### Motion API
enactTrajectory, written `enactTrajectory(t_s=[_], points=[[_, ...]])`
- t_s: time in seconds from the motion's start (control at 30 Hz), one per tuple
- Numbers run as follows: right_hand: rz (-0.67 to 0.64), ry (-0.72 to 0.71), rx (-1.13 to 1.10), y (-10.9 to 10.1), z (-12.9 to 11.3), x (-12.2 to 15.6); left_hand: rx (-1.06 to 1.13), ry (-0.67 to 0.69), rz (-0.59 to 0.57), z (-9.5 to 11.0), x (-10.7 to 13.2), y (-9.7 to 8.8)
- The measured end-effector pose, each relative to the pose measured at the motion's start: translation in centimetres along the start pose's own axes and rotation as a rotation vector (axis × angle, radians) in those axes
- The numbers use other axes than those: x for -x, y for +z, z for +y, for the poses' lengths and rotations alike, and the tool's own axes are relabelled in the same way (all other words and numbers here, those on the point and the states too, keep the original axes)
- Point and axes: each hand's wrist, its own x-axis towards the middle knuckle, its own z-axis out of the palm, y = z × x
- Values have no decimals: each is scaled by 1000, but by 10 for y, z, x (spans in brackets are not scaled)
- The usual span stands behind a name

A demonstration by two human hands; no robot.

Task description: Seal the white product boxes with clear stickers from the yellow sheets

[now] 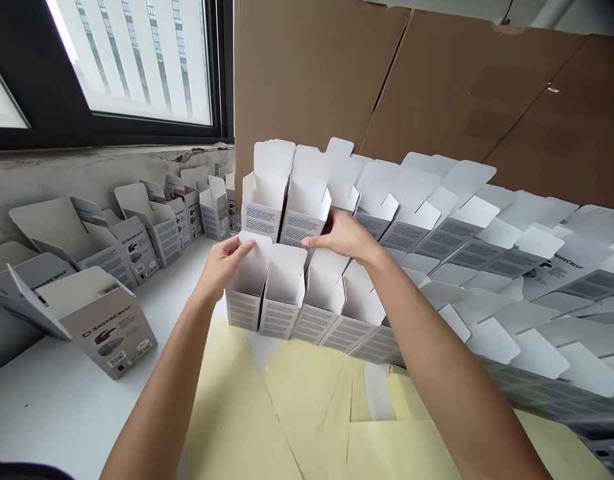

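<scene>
Small printed cartons with open top flaps stand in rows before me. My left hand (225,265) is at the left end of the front row, its thumb on the raised flap of the end carton (247,273). The other left fingers are bent beside that carton and partly hidden. My right hand (345,235) grips a carton in the row behind (305,212), second from the left. Its thumb lies across the printed front, while its fingers curl round the right side, mostly out of sight. The cartons near both hands look hollow, with white insides.
More open cartons (134,247) line the wall at left, and a single tilted one (114,333) stands nearer on the white table (51,407). Yellow paper sheets (237,413) lie in front. A tall brown cardboard sheet (317,73) rises behind; a window (141,60) is at upper left.
</scene>
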Motion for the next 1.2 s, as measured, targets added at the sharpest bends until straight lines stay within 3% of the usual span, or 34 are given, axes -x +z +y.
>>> enactTrajectory(t_s=[0.13, 0.27, 0.43, 0.53, 0.63, 0.77, 0.87, 0.9, 0.97, 1.03, 1.1, 1.2], points=[[34, 24, 11, 1, 0, 5, 40, 18, -11, 3, 3, 0], [262, -9, 62, 6, 1, 20, 49, 53, 41, 2, 4, 2], [518, -248, 139, 15, -8, 47, -72, 35, 194, 7, 12, 5], [682, -467, 189, 25, -23, 68, -191, 169, 253, 16, 28, 7], [761, -640, 167, 44, -40, 90, -287, 345, 267, 22, 56, 7], [644, -762, 37, 85, -63, 118, -345, 580, 325, 14, 108, -6], [424, -753, -143, 127, -75, 130, -355, 751, 510, -8, 148, -32], [334, -718, -197, 143, -77, 132, -375, 731, 595, -17, 160, -45], [156, -602, -307, 175, -80, 131, -422, 636, 851, -36, 176, -72], [-12, -422, -424, 206, -83, 129, -462, 432, 1010, -52, 181, -102], [-126, -221, -520, 232, -84, 126, -459, 215, 974, -65, 177, -128], [-184, -6, -582, 257, -86, 127, -390, -17, 769, -74, 163, -156]])
